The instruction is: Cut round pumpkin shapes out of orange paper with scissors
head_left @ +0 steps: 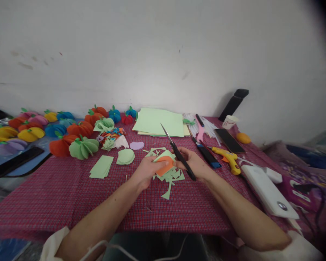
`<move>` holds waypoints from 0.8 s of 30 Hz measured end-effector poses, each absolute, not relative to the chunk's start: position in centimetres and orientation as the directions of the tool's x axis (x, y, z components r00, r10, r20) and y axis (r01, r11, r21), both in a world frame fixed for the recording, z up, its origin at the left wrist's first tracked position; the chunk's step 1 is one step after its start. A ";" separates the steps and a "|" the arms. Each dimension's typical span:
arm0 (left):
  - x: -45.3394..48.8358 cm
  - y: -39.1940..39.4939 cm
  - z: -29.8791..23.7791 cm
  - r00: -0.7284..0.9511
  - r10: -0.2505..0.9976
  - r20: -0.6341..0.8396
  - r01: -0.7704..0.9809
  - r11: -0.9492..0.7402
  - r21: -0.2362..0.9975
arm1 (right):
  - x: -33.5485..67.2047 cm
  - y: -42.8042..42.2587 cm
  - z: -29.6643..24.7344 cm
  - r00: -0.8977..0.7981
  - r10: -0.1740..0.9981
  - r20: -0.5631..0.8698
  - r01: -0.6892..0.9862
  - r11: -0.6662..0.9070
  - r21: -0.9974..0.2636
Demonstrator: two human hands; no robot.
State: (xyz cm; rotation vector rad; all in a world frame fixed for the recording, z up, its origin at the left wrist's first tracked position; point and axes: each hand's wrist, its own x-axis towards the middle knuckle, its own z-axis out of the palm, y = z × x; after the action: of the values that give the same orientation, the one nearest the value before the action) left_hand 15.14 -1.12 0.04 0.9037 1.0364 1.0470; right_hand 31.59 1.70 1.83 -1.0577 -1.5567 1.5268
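Note:
My left hand (146, 170) is closed on a small stack of paper, orange (164, 168) underneath and light green on top, held just above the red checked tablecloth (70, 195). My right hand (194, 164) grips black scissors (176, 150), blades pointing up and away to the left, right beside the paper stack. Green paper offcuts (171, 178) lie under and around both hands.
Cut green circles (125, 156) and green rectangles (101, 166) lie left of my hands. Green paper sheets (159, 122) sit at the back. Coloured paper pumpkins (83, 148) fill the left. A yellow glue gun (228, 157), phone (229, 140), paper cup (229, 121) and white box (266, 190) lie right.

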 end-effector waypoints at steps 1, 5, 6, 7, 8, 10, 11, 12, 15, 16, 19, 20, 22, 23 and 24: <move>15.2 -1.1 -0.1 0.157 0.962 -0.223 -0.242 0.256 0.936 | 31.6 1.7 1.8 -0.422 0.904 -0.063 0.073 -0.035 -0.997; 15.2 -1.1 -0.2 0.147 0.965 -0.219 -0.281 0.252 0.926 | 31.5 1.8 1.5 -0.433 0.900 -0.052 0.060 -0.029 -0.998; 15.2 -1.1 -0.1 0.141 0.966 -0.218 -0.286 0.250 0.925 | 31.6 1.8 1.6 -0.431 0.901 -0.045 0.060 -0.021 -0.998; 15.3 -1.1 -0.1 0.135 0.967 -0.218 -0.288 0.249 0.925 | 31.6 1.8 1.7 -0.427 0.903 -0.035 0.061 -0.010 -0.998; 15.3 -1.1 -0.1 0.126 0.967 -0.220 -0.289 0.248 0.925 | 31.6 1.9 1.8 -0.421 0.907 -0.019 0.059 0.007 -0.998; 15.3 -1.1 0.0 0.100 0.967 -0.236 -0.292 0.255 0.922 | 31.7 2.0 2.3 -0.393 0.919 0.035 0.049 0.059 -0.997; 15.3 -1.1 0.1 0.090 0.965 -0.246 -0.295 0.262 0.919 | 31.8 2.1 2.5 -0.374 0.925 0.070 0.043 0.093 -0.995; 15.3 -1.1 0.1 0.077 0.963 -0.257 -0.297 0.268 0.917 | 32.0 2.2 2.7 -0.356 0.929 0.105 0.042 0.128 -0.991; 15.3 -1.0 0.2 0.050 0.960 -0.275 -0.297 0.277 0.914 | 32.5 2.8 2.7 -0.299 0.934 0.195 0.095 0.233 -0.968; 15.3 -1.0 0.2 0.044 0.960 -0.277 -0.296 0.278 0.914 | 32.8 3.1 2.5 -0.280 0.937 0.212 0.146 0.259 -0.955; 15.2 -1.0 0.3 0.043 0.961 -0.274 -0.309 0.274 0.911 | 33.4 3.9 1.4 -0.250 0.952 0.176 0.407 0.268 -0.873; 15.2 -1.0 0.3 0.048 0.962 -0.268 -0.317 0.269 0.909 | 33.6 4.1 1.0 -0.249 0.955 0.158 0.500 0.267 -0.824; 15.1 -1.1 0.5 0.049 0.967 -0.249 -0.338 0.251 0.907 | 33.6 4.1 0.3 -0.259 0.956 0.139 0.656 0.279 -0.701; 15.1 -1.1 0.5 0.044 0.969 -0.243 -0.347 0.243 0.906 | 33.6 4.0 0.0 -0.276 0.952 0.131 0.715 0.294 -0.634; 15.1 -1.1 0.6 0.035 0.970 -0.241 -0.354 0.237 0.905 | 33.5 3.8 -0.1 -0.303 0.945 0.120 0.763 0.316 -0.564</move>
State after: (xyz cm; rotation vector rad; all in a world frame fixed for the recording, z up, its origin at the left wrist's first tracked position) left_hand 15.06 -1.07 0.56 0.7624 1.0530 1.1866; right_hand 33.53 3.83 -0.15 -1.5118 -2.1564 0.5697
